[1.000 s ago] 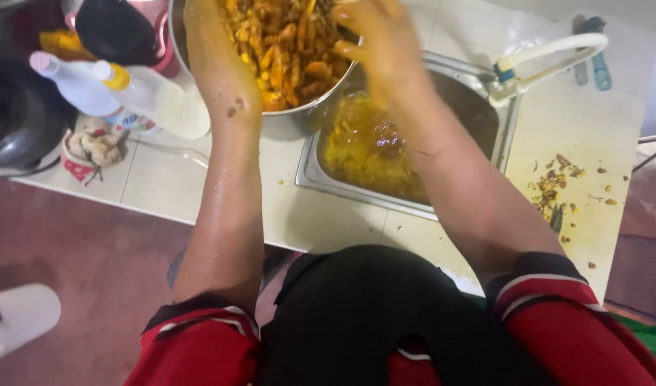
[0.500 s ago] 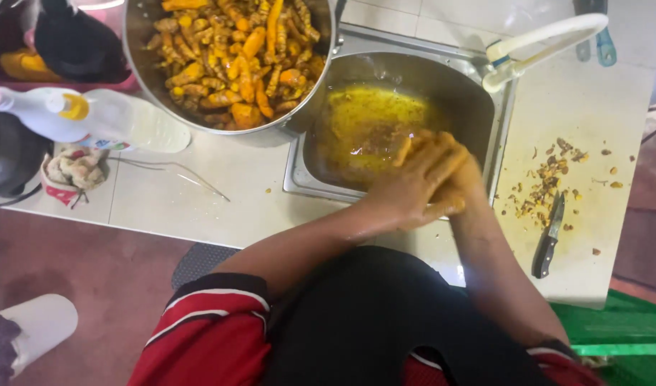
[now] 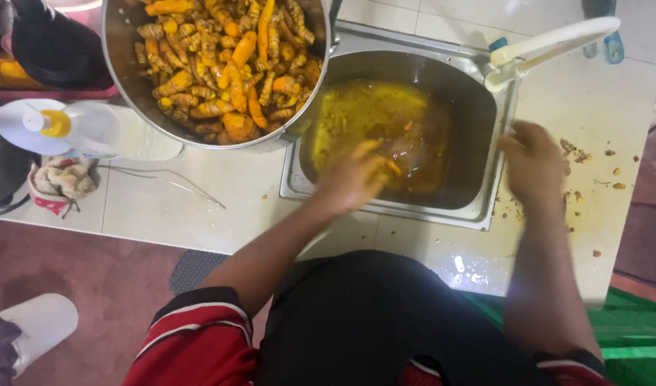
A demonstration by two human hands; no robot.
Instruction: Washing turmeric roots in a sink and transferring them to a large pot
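1. The left hand [image 3: 353, 179] is over the front edge of the sink [image 3: 485, 207]. It is blurry, so I cannot tell if it holds anything.
2. The right hand [image 3: 534, 159] rests at the right edge of the sink, on the counter [image 3: 199, 207]. Its fingers look loosely curled with nothing in them.
3. The sink has muddy yellow water [image 3: 385, 129] in it.
4. A white tap [image 3: 549, 46] sticks out over the back right corner of the sink.
5. A big metal bowl [image 3: 127, 71] sits to the left of the sink, and its rim hangs a bit over the sink.
6. The bowl is full of orange roots [image 3: 228, 64].
7. A white bottle [image 3: 92, 129] with a yellow cap lies on its side just left of the bowl.
8. Small brown scraps [image 3: 578, 154] lie on the counter by the right hand.
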